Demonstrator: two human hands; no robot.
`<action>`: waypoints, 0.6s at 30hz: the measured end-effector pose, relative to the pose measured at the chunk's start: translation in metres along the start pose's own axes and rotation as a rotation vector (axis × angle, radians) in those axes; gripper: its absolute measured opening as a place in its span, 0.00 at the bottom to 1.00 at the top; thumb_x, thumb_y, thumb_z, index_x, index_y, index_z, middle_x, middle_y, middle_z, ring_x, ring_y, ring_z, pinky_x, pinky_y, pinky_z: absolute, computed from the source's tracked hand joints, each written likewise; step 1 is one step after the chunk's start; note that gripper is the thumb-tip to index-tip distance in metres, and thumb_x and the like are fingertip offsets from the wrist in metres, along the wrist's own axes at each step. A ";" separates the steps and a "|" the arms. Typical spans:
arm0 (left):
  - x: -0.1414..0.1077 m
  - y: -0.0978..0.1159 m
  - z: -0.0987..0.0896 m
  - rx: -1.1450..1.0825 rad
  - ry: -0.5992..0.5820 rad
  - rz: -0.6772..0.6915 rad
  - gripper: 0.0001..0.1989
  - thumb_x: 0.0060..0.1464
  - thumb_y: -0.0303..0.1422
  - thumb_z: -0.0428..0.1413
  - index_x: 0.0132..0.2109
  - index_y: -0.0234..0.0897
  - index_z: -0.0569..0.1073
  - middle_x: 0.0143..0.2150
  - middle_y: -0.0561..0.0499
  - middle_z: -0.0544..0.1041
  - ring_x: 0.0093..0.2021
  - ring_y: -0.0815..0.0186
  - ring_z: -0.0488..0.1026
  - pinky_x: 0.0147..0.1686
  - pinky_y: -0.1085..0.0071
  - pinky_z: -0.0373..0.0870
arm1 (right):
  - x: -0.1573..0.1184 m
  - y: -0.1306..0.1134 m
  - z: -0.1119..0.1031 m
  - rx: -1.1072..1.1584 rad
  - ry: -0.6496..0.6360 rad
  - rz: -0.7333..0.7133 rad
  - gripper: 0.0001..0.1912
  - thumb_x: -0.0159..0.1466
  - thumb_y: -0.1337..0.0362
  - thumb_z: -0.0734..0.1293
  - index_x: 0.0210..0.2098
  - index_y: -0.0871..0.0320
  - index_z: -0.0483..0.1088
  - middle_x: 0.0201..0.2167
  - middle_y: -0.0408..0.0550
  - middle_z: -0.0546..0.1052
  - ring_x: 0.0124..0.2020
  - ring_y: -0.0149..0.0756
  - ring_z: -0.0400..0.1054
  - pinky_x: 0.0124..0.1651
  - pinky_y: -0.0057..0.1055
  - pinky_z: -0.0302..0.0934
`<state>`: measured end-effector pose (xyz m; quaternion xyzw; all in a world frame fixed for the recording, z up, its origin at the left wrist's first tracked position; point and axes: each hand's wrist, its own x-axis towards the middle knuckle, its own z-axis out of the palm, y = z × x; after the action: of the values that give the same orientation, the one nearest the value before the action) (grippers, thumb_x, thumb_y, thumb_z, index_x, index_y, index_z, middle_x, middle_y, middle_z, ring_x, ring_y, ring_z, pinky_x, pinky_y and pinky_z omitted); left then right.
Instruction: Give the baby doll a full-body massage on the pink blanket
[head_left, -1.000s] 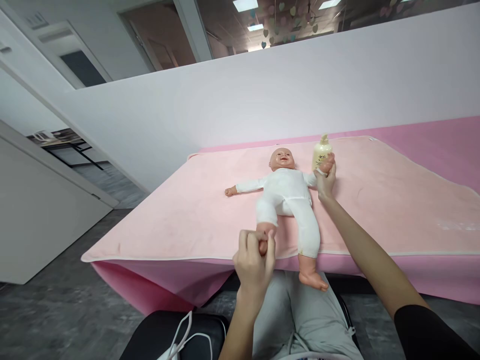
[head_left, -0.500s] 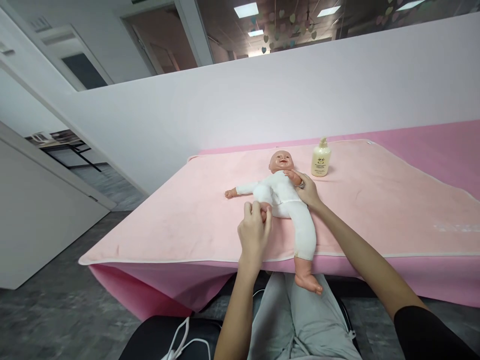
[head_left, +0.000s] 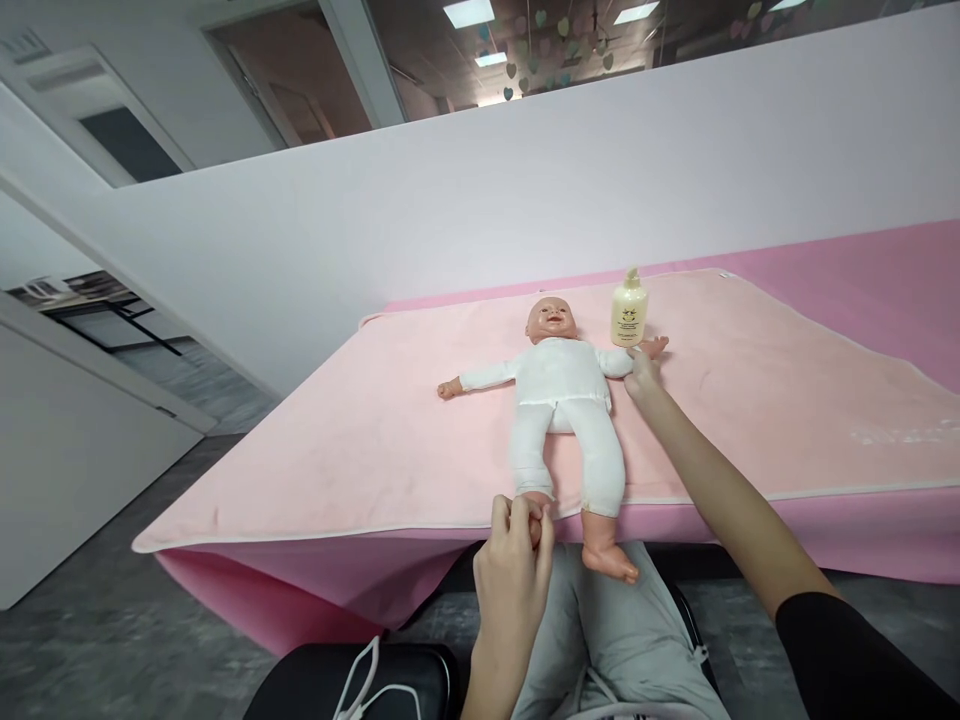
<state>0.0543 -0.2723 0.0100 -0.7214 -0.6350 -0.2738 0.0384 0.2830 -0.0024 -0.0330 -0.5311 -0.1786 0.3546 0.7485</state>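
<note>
L. hand (head_left: pixel 514 565): fingers curled, pinching one foot (head_left: pixel 535 530) of doll at near edge of tabletop; rest of doll lies beyond, toward far edge.

Items, l. to r.:
- Chair (head_left: pixel 352 680), blk., below near edge, w/ wht. cable (head_left: pixel 363 680) on seat.
- Blanket (head_left: pixel 337 440), lt. pink, wht. trim, spread over tabletop; pink cloth (head_left: pixel 862 270) beneath, showing at far edge & r. far corner, hanging past near edge.
- Doll (head_left: pixel 562 372), wht. cloth body, on back, approx. mid-tabletop; head twd. far edge, legs twd. near edge. Free arm (head_left: pixel 487 376) out twd. l. edge; other foot (head_left: pixel 609 550) past near edge, above gray trousers (head_left: pixel 626 640).
- Pump bottle (head_left: pixel 628 315), pale yel., upright on blanket nr. far edge, r. of doll's head.
- R. hand (head_left: pixel 643 375): closed round doll's other arm (head_left: pixel 616 362) nr. wrist, just below bottle; some fingers hidden. Doll's palm (head_left: pixel 655 347) open, extending past grip. Blk. sleeve (head_left: pixel 855 650) on r. arm.
</note>
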 end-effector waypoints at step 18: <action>0.105 -0.030 0.025 -0.003 0.244 -0.080 0.10 0.57 0.38 0.48 0.33 0.36 0.65 0.33 0.52 0.65 0.25 0.71 0.63 0.21 0.75 0.52 | -0.071 -0.029 0.007 -0.595 -0.679 -0.809 0.28 0.47 0.76 0.59 0.47 0.54 0.70 0.45 0.46 0.74 0.47 0.40 0.66 0.52 0.40 0.59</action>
<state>0.0390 -0.1626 0.0267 -0.6567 -0.6536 -0.3618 0.1035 0.2399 -0.0542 0.0041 -0.4646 -0.6870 0.1262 0.5443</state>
